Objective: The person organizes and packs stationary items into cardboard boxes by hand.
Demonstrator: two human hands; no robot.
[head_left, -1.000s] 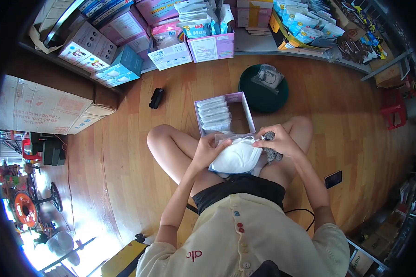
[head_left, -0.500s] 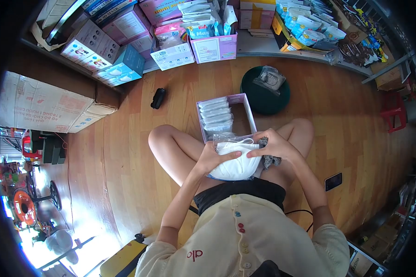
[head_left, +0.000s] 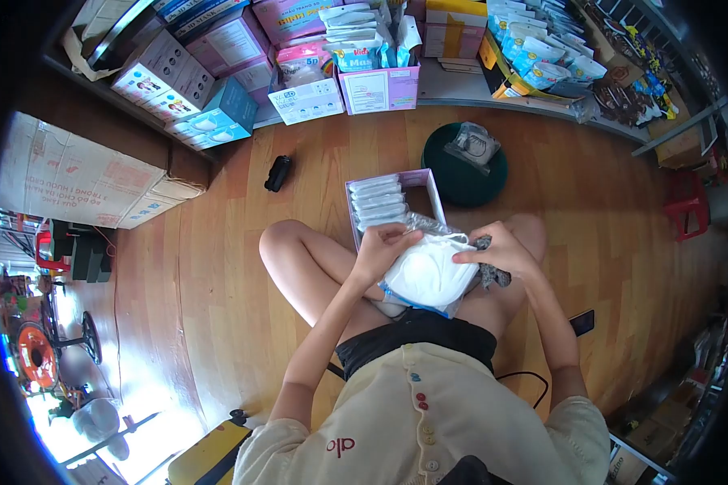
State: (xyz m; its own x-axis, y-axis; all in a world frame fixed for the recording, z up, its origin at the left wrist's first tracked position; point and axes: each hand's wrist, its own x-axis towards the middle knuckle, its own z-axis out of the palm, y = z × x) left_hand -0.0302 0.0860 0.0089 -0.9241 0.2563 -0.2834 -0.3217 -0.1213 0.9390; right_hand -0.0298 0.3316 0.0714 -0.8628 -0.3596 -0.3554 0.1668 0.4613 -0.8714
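Note:
A clear plastic bag of white face masks (head_left: 427, 273) lies tilted over my lap, its blue-edged end toward my waist. My left hand (head_left: 385, 252) pinches the upper left edge of the bag near its crinkled opening. At the upper right, my right hand (head_left: 505, 249) has thumb and fingers closed on the bag's side beside the white ear loops. Below that hand hangs a grey patterned bunched cloth (head_left: 494, 276). Just beyond the bag stands an open lilac box (head_left: 438, 199), with a row of wrapped white packs (head_left: 378, 199) along its left side.
A dark green round stool (head_left: 449, 186) holds a clear packet (head_left: 475, 146). On the wooden floor lie a small black object (head_left: 277, 173) and a phone (head_left: 581, 322). Boxes of masks (head_left: 379, 90) line the shelf ahead; a large carton (head_left: 81, 174) stands left.
The bag of masks has turned and shifted slightly right. My left hand has moved up to the bag's upper edge, and my right hand has moved outward to its right side.

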